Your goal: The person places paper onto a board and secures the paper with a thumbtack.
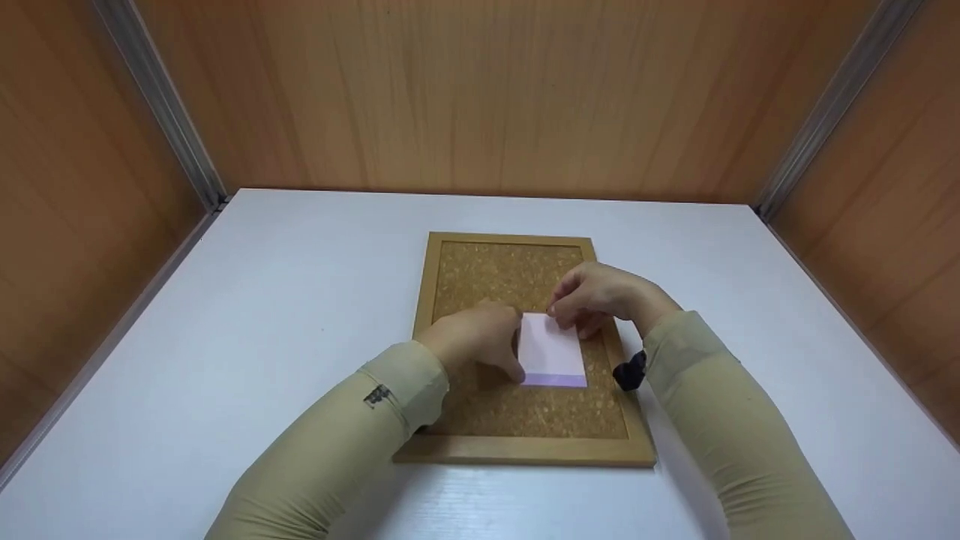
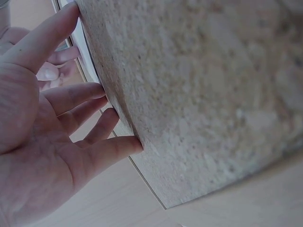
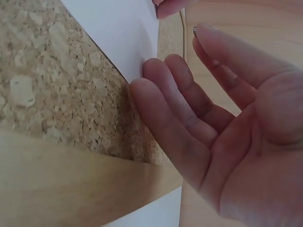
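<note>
A pale pink sheet of paper [image 1: 551,349] with a purple strip along its near edge lies on a wood-framed cork board [image 1: 510,412]. My left hand [image 1: 480,334] is at the paper's left side, its fingertips [image 2: 135,142] spread and touching the cork, the thumb by the near left corner. Over the paper's far right corner, my right hand [image 1: 596,296] pinches a small metal pin [image 3: 194,31] between thumb and index finger, only a dark shiny bit of it showing. Its other fingers hang loosely, with fingertips [image 3: 142,87] at the paper's edge.
The board lies on a white table [image 1: 315,315], its long sides running away from me. Wood-grain panels [image 1: 480,97] rise at the back and both sides. A black object [image 1: 630,371] sits by my right wrist, over the board's right frame.
</note>
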The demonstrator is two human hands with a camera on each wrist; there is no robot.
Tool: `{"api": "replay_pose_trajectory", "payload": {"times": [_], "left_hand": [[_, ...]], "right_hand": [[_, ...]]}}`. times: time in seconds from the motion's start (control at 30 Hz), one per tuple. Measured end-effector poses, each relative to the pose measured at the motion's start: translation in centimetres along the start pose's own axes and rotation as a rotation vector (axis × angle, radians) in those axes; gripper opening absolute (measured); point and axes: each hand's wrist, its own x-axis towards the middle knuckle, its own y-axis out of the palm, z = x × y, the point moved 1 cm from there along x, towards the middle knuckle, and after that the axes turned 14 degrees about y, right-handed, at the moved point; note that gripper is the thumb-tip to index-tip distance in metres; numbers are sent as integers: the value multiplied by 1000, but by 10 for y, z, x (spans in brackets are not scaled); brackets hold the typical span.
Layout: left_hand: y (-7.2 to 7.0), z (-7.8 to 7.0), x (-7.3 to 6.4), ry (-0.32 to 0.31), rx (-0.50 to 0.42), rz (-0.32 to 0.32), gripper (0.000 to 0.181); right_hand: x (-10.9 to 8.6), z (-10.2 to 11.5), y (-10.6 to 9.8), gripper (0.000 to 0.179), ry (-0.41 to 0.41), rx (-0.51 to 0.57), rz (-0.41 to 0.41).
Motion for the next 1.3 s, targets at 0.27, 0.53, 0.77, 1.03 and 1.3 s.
{"api": "replay_pose_trajectory", "payload": {"times": [0.27, 0.53, 0.77, 1.03, 1.3], "left_hand": [[1, -1, 0, 3, 37, 8, 56], [1, -1, 1, 7, 45, 16, 61], [1, -2, 0, 1, 44, 15, 63], [2, -2, 0, 5, 47, 16, 67], [1, -1, -1, 24, 52, 8, 68]], "right_hand": [[8, 7, 7, 14, 79, -52, -47], [12, 12, 10, 13, 118, -111, -64], [14, 15, 11, 11, 98, -174, -50], [16, 17, 11, 12, 115, -197, -40], [17, 21, 11, 10, 102, -225, 37]]}}
